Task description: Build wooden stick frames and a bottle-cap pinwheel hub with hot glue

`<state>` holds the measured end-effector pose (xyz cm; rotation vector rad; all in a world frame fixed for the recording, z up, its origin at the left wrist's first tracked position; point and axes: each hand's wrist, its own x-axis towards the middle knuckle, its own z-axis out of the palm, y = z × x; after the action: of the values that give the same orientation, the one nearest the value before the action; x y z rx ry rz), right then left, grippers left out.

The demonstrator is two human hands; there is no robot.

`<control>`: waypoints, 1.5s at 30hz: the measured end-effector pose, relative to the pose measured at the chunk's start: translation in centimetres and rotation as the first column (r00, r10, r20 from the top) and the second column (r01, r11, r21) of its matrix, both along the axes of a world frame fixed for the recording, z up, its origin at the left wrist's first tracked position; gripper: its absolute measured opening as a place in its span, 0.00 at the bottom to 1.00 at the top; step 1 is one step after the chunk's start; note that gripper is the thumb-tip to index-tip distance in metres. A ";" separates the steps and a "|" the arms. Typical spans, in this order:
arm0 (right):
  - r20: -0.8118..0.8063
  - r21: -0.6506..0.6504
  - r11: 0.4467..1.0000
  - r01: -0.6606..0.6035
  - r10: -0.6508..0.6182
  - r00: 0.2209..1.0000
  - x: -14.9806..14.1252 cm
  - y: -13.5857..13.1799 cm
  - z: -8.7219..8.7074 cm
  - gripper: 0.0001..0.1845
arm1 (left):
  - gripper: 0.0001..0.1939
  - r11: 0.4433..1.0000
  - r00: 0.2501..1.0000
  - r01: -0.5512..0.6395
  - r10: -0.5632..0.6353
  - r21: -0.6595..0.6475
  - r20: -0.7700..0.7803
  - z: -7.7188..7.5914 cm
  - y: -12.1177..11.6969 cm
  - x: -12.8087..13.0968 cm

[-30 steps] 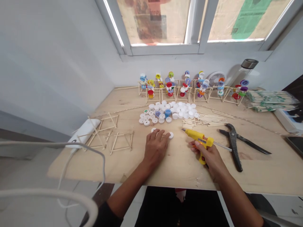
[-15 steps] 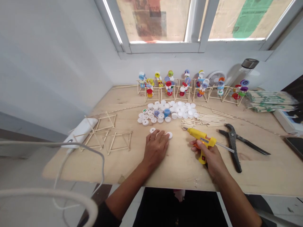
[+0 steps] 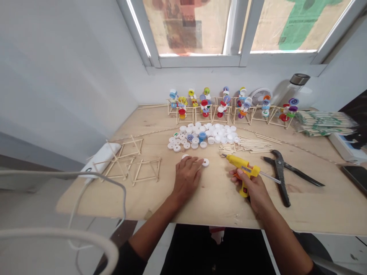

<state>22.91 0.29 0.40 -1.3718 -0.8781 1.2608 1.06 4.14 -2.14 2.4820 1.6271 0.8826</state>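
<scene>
Left hand (image 3: 187,178) lying flat, fingers spread, tips just beside a white bottle cap (image 3: 205,162), left of the yellow glue gun (image 3: 243,162). Right hand (image 3: 254,190): fingers wrapped round the gun's grip. Front edge of the plywood board (image 3: 212,208) runs near, below both hands.

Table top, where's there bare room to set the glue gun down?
Bare wood lies on the table between the left hand and right hand, and in front of the pliers. It's crowded around the bottle caps and stick frames.
</scene>
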 end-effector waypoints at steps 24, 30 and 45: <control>-0.078 0.024 0.988 0.153 -0.150 0.986 0.6 -0.4 0.0 0.18 | 0.08 0.969 0.913 0.231 -0.184 0.092 -0.364 1.6 4.9 9.0; -0.098 0.048 0.983 0.177 -0.171 0.980 0.8 -0.3 0.0 0.18 | 0.08 0.976 0.912 0.201 -0.153 0.088 -0.380 1.3 5.2 9.7; -0.100 0.083 0.982 0.169 -0.161 0.982 0.7 -0.5 0.1 0.17 | 0.07 0.997 0.973 0.072 -0.065 0.025 -0.223 2.5 2.7 8.1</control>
<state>23.59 -0.21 0.46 -1.2762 -0.7324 1.1345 9.19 6.83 0.34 2.7268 1.5860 0.6486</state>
